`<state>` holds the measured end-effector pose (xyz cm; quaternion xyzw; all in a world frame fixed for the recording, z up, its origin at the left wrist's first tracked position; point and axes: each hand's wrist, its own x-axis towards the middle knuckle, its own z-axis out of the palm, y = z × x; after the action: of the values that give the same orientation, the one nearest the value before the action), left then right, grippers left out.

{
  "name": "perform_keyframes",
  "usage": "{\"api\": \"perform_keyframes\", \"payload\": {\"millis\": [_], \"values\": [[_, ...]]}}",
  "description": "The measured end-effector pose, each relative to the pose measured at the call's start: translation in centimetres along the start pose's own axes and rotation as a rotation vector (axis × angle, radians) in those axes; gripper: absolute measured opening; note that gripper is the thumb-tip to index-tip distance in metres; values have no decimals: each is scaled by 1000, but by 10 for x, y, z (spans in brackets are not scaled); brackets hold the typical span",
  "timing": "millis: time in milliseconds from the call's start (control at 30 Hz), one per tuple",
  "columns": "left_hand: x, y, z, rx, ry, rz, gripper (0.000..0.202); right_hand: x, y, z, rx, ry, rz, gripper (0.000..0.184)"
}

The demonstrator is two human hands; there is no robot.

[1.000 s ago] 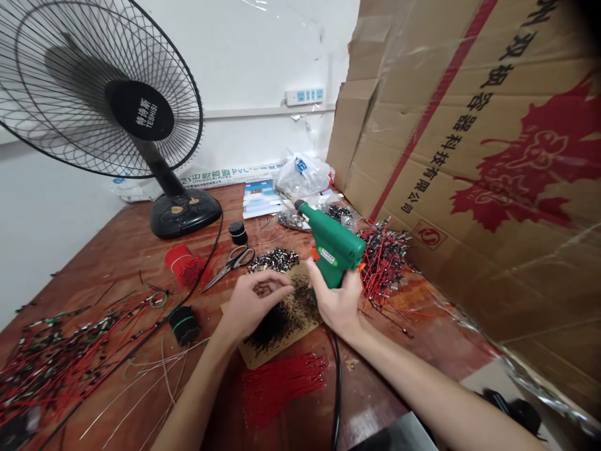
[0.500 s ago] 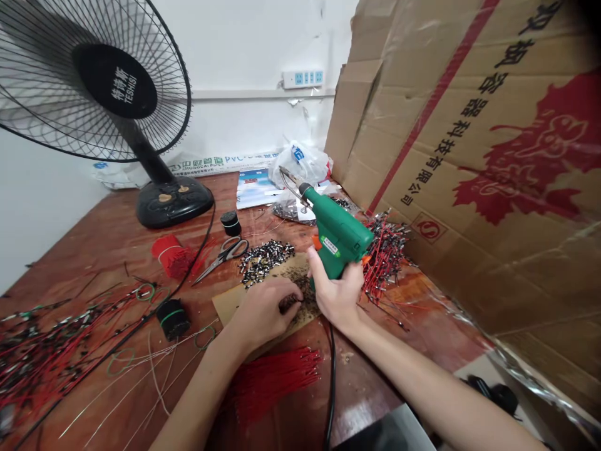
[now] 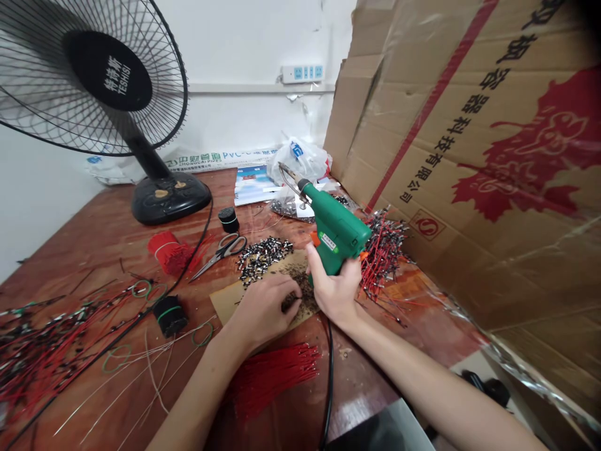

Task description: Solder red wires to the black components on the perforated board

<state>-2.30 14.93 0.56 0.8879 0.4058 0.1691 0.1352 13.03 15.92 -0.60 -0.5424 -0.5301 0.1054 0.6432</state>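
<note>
A green soldering gun [image 3: 334, 232] is found clamped in the closed fingers [image 3: 346, 275] of the right hand [image 3: 332, 293]; the left hand's [image 3: 263, 311] fingers [image 3: 286, 299] are held together, tips among small dark parts [image 3: 300, 293] heaped on a cardboard sheet [image 3: 230, 300], any pinch undeterminable.

Across the red-brown wooden table [image 3: 107, 250], a brown card sheet [image 3: 230, 300] sits centre stage, metal terminals [image 3: 260, 260] heaped at its back edge! Scissors [image 3: 220, 254] lie just left, beside a red wire bundle [image 3: 169, 252], with the fan base [image 3: 169, 199] at the back. Red-and-black leads [image 3: 51, 332] sprawl leftward, another heap [image 3: 382, 254] rises right, and loose red wires [image 3: 267, 376] fan out frontward!
</note>
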Motion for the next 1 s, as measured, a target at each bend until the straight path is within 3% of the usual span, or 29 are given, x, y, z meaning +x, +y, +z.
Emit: {"api": "perform_keyframes", "payload": {"millis": [333,600,1000], "values": [[-1,6,-2,23,3,-77,10,0,6,3,8,37,-63,36],[-3,6,-4,37,-9,-80,10,-1,6,3,14,14,-73,32],[-1,5,-1,63,-10,-83,10,2,2,2,-40,85,-153,32]]}}
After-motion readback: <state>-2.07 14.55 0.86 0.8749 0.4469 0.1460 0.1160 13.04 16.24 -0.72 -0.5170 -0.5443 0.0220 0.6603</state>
